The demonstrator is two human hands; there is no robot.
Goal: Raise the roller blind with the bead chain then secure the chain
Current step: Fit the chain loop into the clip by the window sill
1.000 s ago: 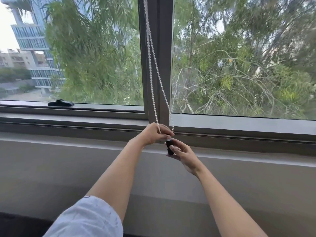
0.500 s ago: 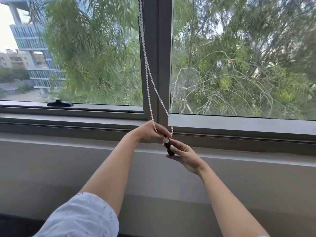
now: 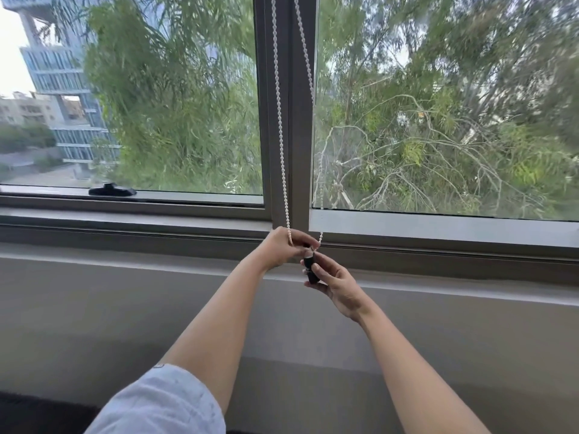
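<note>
Blind out of view above, glass fully clear, so raise looks done. Securing in progress. My left hand [image 3: 283, 245] pinches bead chain [image 3: 281, 126] at loop bottom by sill [image 3: 125, 219]. Right hand [image 3: 336, 283] grips black chain weight [image 3: 310, 269]. Can't tell if chain seated yet.

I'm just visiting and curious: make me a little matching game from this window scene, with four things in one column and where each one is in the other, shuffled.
Things:
1. bead chain
2. small black weight
3. black window handle
4. pale sleeve

Places:
A. lying on the lower frame of the left pane
B. at the bottom edge of the picture, on the left arm
C. hanging in two strands down the middle post of the window
D. between the two hands, just below the sill

Pairs: 1-C, 2-D, 3-A, 4-B
</note>
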